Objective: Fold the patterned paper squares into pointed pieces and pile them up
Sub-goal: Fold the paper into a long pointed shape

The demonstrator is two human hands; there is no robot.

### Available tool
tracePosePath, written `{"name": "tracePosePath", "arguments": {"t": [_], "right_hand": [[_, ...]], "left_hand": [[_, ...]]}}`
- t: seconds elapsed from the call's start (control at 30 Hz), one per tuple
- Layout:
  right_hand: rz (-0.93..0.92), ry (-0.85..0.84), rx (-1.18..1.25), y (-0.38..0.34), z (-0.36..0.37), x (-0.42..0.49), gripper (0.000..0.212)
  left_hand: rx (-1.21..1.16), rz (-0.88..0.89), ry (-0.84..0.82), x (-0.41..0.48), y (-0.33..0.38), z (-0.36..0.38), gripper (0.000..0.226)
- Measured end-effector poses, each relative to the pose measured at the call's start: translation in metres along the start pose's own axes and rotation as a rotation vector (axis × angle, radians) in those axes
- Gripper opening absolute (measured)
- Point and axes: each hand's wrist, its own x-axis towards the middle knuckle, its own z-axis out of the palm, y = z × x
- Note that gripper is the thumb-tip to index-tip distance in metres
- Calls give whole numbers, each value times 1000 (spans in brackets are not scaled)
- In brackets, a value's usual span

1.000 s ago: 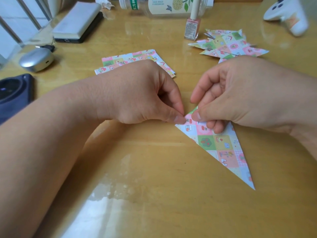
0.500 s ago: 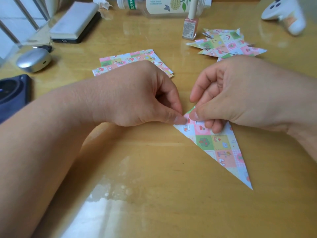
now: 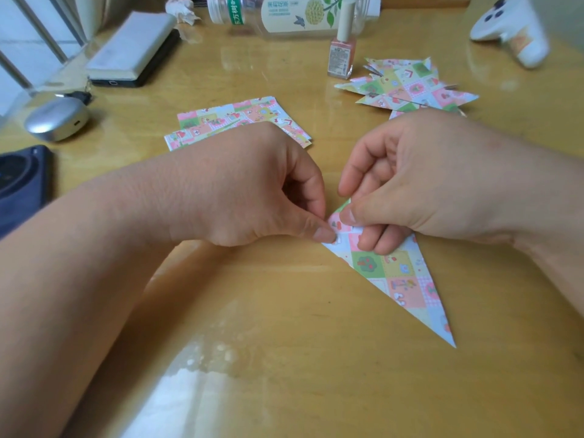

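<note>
- Waiting behind the left wrist, a fanned stack of flat, pastel patchwork-patterned paper squares (image 3: 234, 118) lay unfolded on the glossy yellow wooden worktop (image 3: 284, 358).
- The left hand (image 3: 246, 191) had its grip closed on the piece being worked, with thumb and forefinger pinching the left corner of its wide end.
- That piece, a long pointed triangle of the same patterned paper (image 3: 401, 279), lay flat between the hands, its tip aimed toward the near right.
- The right hand (image 3: 410, 184) also gripped the wide end, thumb on top and curled fingers pressing the sheet down.
- The step looked like a small fold at the wide end, partway through creasing. Fingers hid how the flap lay.
- The next move would likely call for matched edges and a firm press along the crease.
- Behind the right hand, a pile of finished pointed patterned pieces (image 3: 410, 90) sat apart from the piece in work, and that was probably where this one belonged.
</note>
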Motion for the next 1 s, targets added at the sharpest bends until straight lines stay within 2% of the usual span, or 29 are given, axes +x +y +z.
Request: {"name": "tracePosePath", "arguments": {"t": [0.3,0.53,1.0], "right_hand": [[17,-32,-17,-1,-3,0,22],[-22,10,-31,1,0,2,19],[-26,-1,-37,3,-1,4,20]], "left_hand": [[-11,4,-18,-2,0,-2,15],[-9,6,-27,-2,-1,-2,12],[6,-2,-34,-1,-1,-4,17]]}}
